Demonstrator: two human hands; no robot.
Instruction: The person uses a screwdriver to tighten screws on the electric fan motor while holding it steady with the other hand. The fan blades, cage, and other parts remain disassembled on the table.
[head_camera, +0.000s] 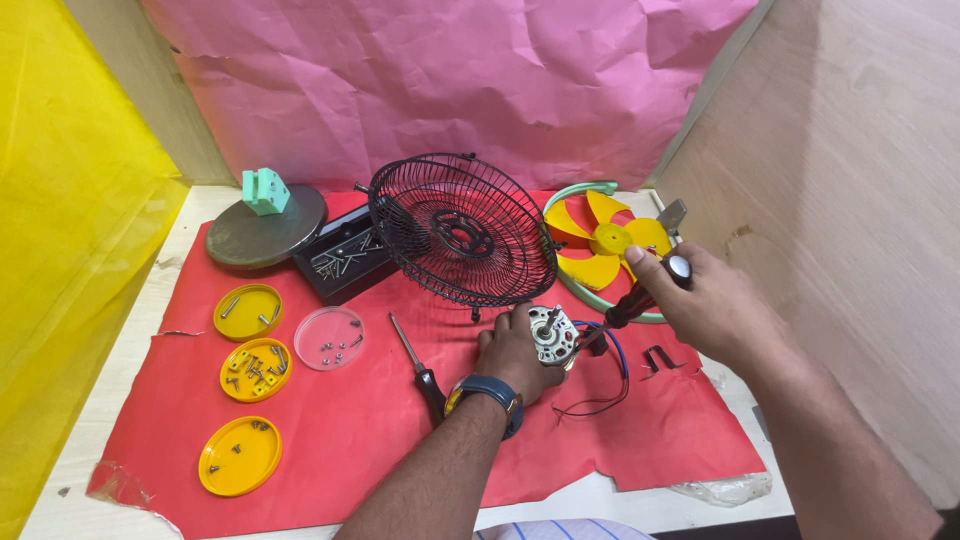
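Note:
My left hand (512, 352) grips a small silver fan motor (553, 335) with red, blue and black wires (600, 385) trailing off it onto the red cloth. My right hand (700, 300) holds a black-handled screwdriver (640, 295) with its tip pointing down at the motor's right side. A black wire fan guard (460, 232) stands tilted just behind the motor. The yellow fan blade (603, 240) lies inside a green ring (575, 190) at the back right.
A second screwdriver (418, 355) lies left of my left wrist. Three yellow lids (240, 455) and a clear dish (329, 338) hold screws at the left. A black tray of screws (340, 262), a round grey base (265, 228) and a metal bracket (660, 358) are nearby.

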